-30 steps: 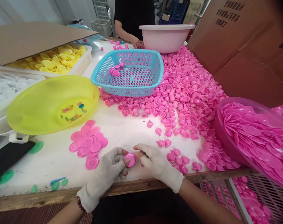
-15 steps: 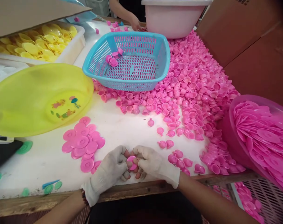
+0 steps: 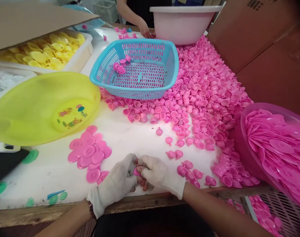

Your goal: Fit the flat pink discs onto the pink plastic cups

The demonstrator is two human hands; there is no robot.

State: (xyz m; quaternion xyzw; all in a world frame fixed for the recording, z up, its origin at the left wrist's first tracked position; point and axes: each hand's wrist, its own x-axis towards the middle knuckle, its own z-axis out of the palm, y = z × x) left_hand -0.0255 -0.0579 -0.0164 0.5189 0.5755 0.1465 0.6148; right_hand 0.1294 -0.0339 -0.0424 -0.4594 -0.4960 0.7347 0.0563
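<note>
Near the table's front edge, my left hand (image 3: 119,177) and my right hand (image 3: 157,173) meet, both in pale gloves with bare fingertips. Between them they pinch a small pink toy saucer (image 3: 136,171), mostly covered by the fingers; whether a cup is with it I cannot tell. To the left of my left hand lies an overlapping pile of pink toy saucers (image 3: 89,152). Several loose pink toy teacups (image 3: 188,164) rest on the white tabletop right of my right hand, in front of a large heap of such teacups (image 3: 201,95).
A blue slotted basket (image 3: 171,79) holds a few pink pieces. Left stand a yellow basin (image 3: 36,108) and a white tray (image 3: 87,47) of yellow pieces. Right is a pink tub (image 3: 241,138) full of saucers. Behind, a co-worker's hand (image 3: 145,31) is beside a pale pink basin (image 3: 181,28).
My fingers have closed further over the pink saucer, so less of it shows. The whole view has shifted slightly; the piles look the same.
</note>
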